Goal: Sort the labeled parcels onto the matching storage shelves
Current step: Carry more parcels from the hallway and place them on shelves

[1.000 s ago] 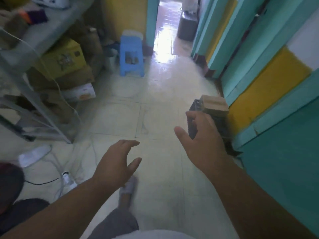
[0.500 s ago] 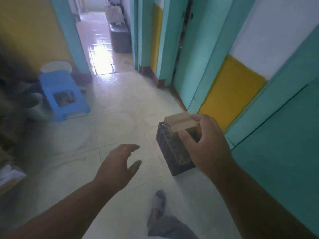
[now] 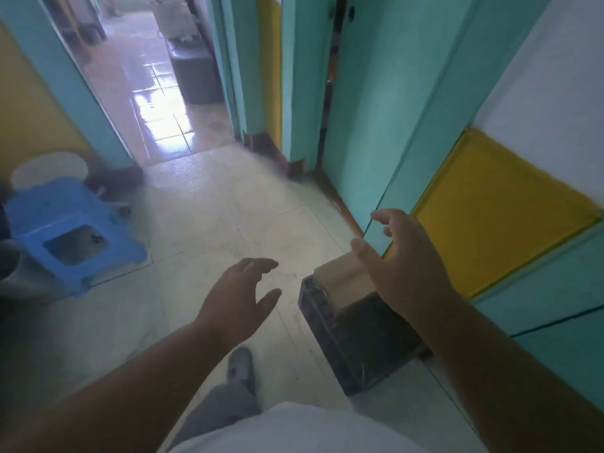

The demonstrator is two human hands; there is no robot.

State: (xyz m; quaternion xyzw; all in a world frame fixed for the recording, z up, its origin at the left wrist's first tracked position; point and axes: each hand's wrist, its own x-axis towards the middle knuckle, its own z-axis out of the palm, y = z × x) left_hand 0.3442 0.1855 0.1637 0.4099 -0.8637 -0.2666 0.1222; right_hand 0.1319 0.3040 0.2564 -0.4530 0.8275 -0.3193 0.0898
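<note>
Beside the teal and yellow wall (image 3: 490, 204) of a tiled corridor, a plain brown cardboard parcel (image 3: 343, 279) lies on top of a dark, rectangular plastic crate (image 3: 353, 341) on the pale tiled floor (image 3: 228, 207). The person's right hand (image 3: 405, 266) hovers just above and wall-side of the parcel, fingers spread and relaxed, grasping nothing; half a second earlier that hand was cupped over the box's top edge, so it has just come off it. The left hand (image 3: 238, 295) hangs in the air on the crate's open side, fingers loosely curved and empty, much as it was before. A grey shoe (image 3: 242, 364) steps forward on the floor just short of the crate. Well away from the crate, across the floor, stands a blue plastic stool (image 3: 72, 237), and beyond it the corridor runs on to a dark box (image 3: 196, 76) by a doorway. No label can be made out on the parcel, and no storage shelves appear here. With the box set down and both hands free, the parcel looks parked, not sorted: it has yet to reach a shelf.
</note>
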